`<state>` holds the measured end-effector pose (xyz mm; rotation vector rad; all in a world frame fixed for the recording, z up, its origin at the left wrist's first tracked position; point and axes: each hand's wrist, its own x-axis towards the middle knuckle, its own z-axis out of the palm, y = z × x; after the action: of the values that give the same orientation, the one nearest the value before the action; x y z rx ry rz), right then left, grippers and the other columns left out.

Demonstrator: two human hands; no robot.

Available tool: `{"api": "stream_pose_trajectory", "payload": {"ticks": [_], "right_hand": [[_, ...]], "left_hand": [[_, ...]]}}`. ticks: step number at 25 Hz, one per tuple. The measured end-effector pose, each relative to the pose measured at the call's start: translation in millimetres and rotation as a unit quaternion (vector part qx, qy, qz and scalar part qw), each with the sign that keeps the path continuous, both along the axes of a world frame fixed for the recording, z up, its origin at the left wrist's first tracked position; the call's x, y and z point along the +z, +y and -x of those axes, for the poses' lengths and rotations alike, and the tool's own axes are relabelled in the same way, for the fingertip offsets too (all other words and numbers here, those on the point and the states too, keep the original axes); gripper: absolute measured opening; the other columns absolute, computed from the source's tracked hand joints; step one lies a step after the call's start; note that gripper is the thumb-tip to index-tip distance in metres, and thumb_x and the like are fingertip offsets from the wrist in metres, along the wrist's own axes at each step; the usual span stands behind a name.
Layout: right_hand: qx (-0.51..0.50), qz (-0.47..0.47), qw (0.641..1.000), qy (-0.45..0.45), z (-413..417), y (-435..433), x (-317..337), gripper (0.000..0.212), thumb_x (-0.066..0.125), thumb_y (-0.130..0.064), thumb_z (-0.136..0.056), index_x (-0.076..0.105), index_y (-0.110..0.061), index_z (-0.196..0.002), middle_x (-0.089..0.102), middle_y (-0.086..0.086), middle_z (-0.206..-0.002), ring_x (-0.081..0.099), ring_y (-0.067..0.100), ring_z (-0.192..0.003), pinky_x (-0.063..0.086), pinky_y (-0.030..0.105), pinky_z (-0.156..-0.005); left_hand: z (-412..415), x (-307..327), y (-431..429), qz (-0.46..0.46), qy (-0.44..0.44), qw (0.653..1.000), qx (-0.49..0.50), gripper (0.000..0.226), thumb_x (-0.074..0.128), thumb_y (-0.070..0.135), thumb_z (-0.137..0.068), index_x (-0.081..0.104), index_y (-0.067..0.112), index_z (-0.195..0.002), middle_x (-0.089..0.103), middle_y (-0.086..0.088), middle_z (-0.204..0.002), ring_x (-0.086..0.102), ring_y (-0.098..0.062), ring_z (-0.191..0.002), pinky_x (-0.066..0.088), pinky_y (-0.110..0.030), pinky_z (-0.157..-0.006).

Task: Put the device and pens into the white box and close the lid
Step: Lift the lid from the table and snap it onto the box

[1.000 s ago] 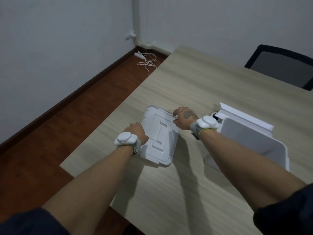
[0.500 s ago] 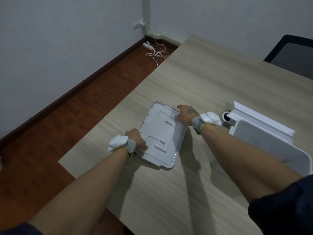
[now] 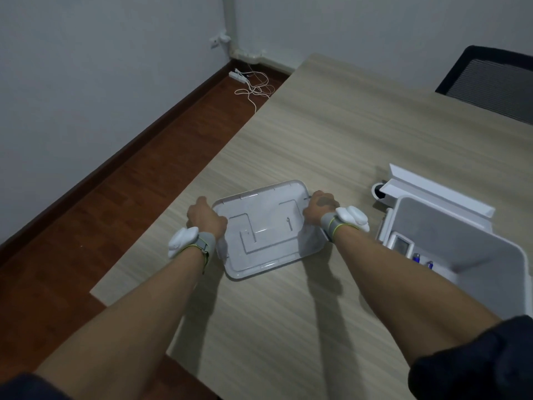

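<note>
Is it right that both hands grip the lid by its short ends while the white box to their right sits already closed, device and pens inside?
Not quite. The head view shows the white box open, not closed; the lid is off it, gripped by the left hand and right hand at its short ends. The device and pens do lie inside.

left hand: wearing grey wrist strap with rounded white module, thin yellow-green edge | right hand: wearing same strap and module, showing dark mark on back | upper arms: wearing dark short sleeves
</note>
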<state>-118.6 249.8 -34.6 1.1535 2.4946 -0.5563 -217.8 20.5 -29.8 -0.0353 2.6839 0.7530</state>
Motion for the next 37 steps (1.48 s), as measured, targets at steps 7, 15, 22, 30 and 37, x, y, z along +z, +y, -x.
{"api": "stream_pose_trajectory", "payload": {"ticks": [7, 15, 22, 30, 37], "right_hand": [[-0.046, 0.013, 0.998, -0.052, -34.8, -23.9, -11.1, 0.037, 0.056, -0.014, -0.092, 0.051, -0.001, -0.126, 0.054, 0.019, -0.134, 0.058, 0.037, -0.119, 0.047, 0.038, -0.090], [-0.111, 0.029, 0.993, 0.015, -44.8, -24.4, 44.8, 0.038, 0.064, -0.012, -0.082, 0.060, 0.000, -0.118, 0.062, 0.020, -0.121, 0.067, 0.036, -0.108, 0.053, 0.037, -0.082], [-0.165, 0.005, 0.974, 0.156, -60.4, -5.5, 137.3, 0.017, 0.062, -0.007, -0.069, 0.072, -0.003, -0.082, 0.072, 0.014, -0.087, 0.068, 0.030, -0.077, 0.054, 0.028, -0.069], [-0.307, 0.053, 0.845, 0.433, -129.0, 36.1, 207.6, 0.029, 0.046, -0.004, -0.061, 0.075, -0.003, -0.066, 0.072, 0.015, -0.069, 0.070, 0.032, -0.064, 0.063, 0.049, -0.073], [-0.457, 0.115, 0.718, 0.512, -227.3, 81.6, 227.6, 0.028, 0.055, -0.005, -0.058, 0.074, 0.004, -0.075, 0.077, 0.017, -0.073, 0.076, 0.035, -0.071, 0.062, 0.051, -0.076]], "left_hand": [[-11.9, -6.7, -18.5, 0.029, -0.126, 0.991, 0.033, 0.045, 0.069, 0.023, -0.085, 0.063, -0.008, -0.118, 0.062, -0.025, -0.125, 0.064, -0.042, -0.108, 0.055, -0.038, -0.084], [-8.5, 41.3, -8.2, -0.035, -0.062, 0.997, 0.043, 0.039, 0.056, 0.016, -0.094, 0.062, -0.010, -0.122, 0.060, -0.026, -0.130, 0.060, -0.043, -0.116, 0.051, -0.038, -0.091], [-8.4, 125.5, 16.4, -0.145, 0.063, 0.987, 0.038, 0.037, 0.045, 0.018, -0.099, 0.069, -0.006, -0.114, 0.064, -0.027, -0.123, 0.057, -0.044, -0.117, 0.046, -0.040, -0.099], [-44.7, 206.5, 77.1, -0.322, 0.107, 0.941, -0.005, 0.057, 0.031, 0.040, -0.104, 0.072, 0.000, -0.101, 0.068, -0.023, -0.113, 0.058, -0.041, -0.112, 0.043, -0.042, -0.097], [-86.8, 216.5, 154.6, -0.457, -0.015, 0.889, 0.012, 0.085, 0.025, 0.071, -0.078, 0.075, 0.007, -0.101, 0.072, -0.020, -0.108, 0.066, -0.043, -0.105, 0.052, -0.051, -0.096]]}}
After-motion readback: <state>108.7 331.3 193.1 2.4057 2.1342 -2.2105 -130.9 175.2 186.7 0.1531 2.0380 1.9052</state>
